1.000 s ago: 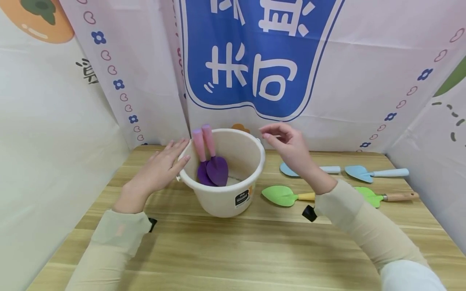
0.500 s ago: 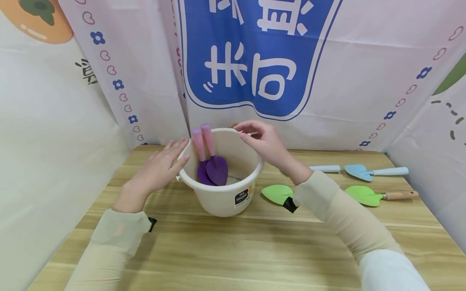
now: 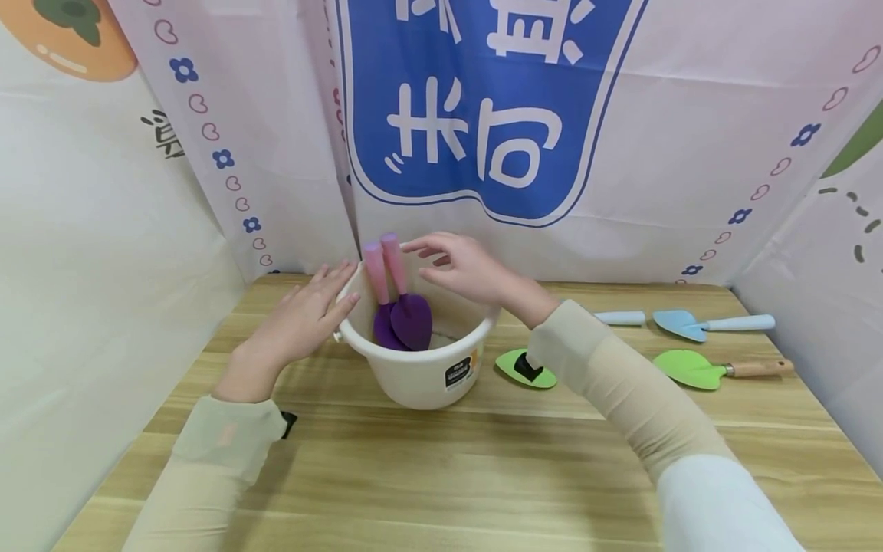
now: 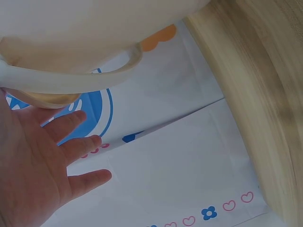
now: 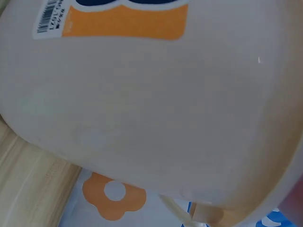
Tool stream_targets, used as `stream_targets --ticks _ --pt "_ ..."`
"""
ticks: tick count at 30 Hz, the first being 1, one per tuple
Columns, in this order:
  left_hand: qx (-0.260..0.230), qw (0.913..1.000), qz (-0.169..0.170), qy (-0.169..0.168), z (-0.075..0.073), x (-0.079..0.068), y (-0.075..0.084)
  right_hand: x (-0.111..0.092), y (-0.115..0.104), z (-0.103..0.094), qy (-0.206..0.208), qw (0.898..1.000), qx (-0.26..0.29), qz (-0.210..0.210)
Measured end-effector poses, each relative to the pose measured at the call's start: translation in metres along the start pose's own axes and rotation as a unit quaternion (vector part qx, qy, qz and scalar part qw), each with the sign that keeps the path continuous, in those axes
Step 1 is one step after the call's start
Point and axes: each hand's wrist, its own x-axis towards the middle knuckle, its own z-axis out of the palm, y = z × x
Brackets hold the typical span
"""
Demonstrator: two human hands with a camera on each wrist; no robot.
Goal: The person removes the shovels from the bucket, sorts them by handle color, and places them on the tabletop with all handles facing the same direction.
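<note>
A cream plastic bucket [image 3: 407,383] stands on the table, its wall [image 5: 151,109] filling the right wrist view. Inside lean two hand trowels with purple blades [image 3: 414,326] and pink handles [image 3: 395,264] that rise above the rim. My left hand [image 3: 297,322] rests against the bucket's left rim, fingers spread and straight; the left wrist view shows it beneath the white bucket handle [image 4: 71,81]. My right hand [image 3: 469,268] hovers over the bucket's right side, fingers loosely bent and holding nothing. Its fingertips are just right of the pink handles.
Right of the bucket lie a light blue trowel [image 3: 679,325], a green trowel with a wooden handle [image 3: 690,369], a green blade [image 3: 510,366] partly under the right sleeve, and a pale blue handle [image 3: 624,317]. Printed cloth [image 3: 276,115] hangs behind the wooden table [image 3: 414,475].
My right hand has moved left, from beside the bucket's right rim to over its opening close to the pink handles. The left hand, bucket and trowels have stayed put.
</note>
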Motion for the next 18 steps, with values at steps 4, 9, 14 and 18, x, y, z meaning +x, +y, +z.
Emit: stream_targets --ticks 4,9,14,18 --pt "0.000 1.0000 -0.001 -0.001 0.000 0.000 -0.001 0.011 0.001 0.003 -0.019 1.000 -0.017 0.001" --pt "0.000 1.0000 -0.001 -0.005 0.000 0.001 -0.001 0.020 0.003 0.005 -0.021 1.000 -0.019 0.008" --pt "-0.001 1.0000 -0.001 -0.006 0.000 0.001 -0.001 0.026 0.005 0.007 -0.027 0.999 -0.016 0.020" --pt "-0.001 1.0000 0.000 -0.005 0.001 0.001 -0.001 0.030 0.006 0.008 -0.046 0.998 -0.012 0.032"
